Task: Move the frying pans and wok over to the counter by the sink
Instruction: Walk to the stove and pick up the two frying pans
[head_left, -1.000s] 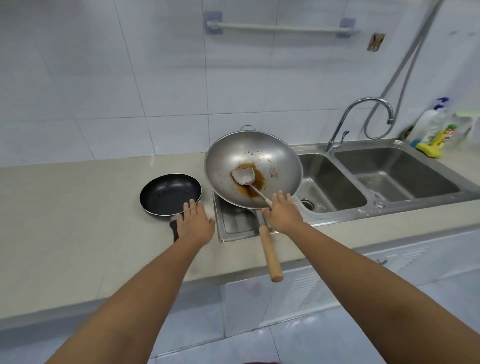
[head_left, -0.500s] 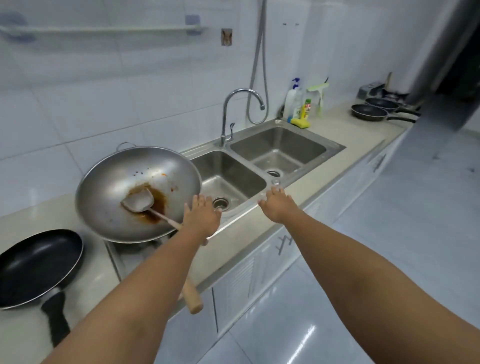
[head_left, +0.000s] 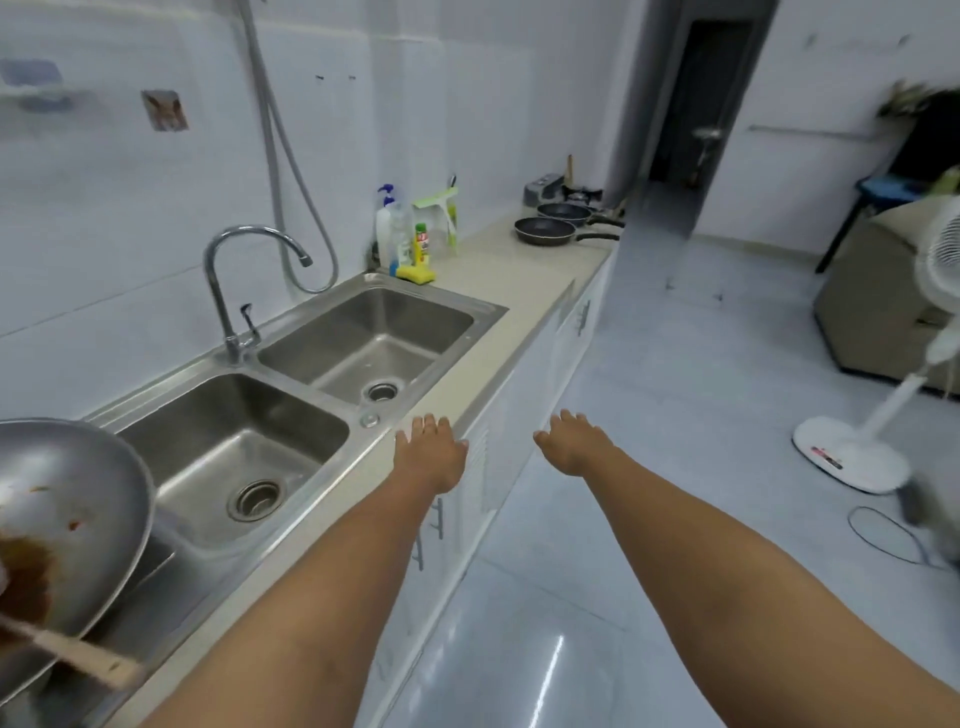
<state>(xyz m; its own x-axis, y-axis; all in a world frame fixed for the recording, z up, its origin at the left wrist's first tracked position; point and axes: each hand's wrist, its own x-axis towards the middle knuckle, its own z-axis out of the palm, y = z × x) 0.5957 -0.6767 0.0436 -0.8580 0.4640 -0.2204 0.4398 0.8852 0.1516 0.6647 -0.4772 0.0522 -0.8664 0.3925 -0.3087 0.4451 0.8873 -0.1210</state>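
Both hands are reaching forward empty with fingers spread, the left hand (head_left: 431, 457) hovering over the counter's (head_left: 498, 280) front edge by the sink (head_left: 363, 332) and the right hand (head_left: 571, 441) out past that edge over the floor. Two dark frying pans (head_left: 545, 231) are sitting near the counter's far end, well apart from the hands, while the wok (head_left: 67, 519) is resting at the sink's left side. Those pans are likely handling light and rigid, so their long handles, pointing off toward the counter's front edge, are looking like the natural place to grip.

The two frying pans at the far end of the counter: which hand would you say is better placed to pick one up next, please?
Probably the left hand: it hovers over the counter edge in line with the frying pans, while the right hand hangs over the floor. Both are empty.
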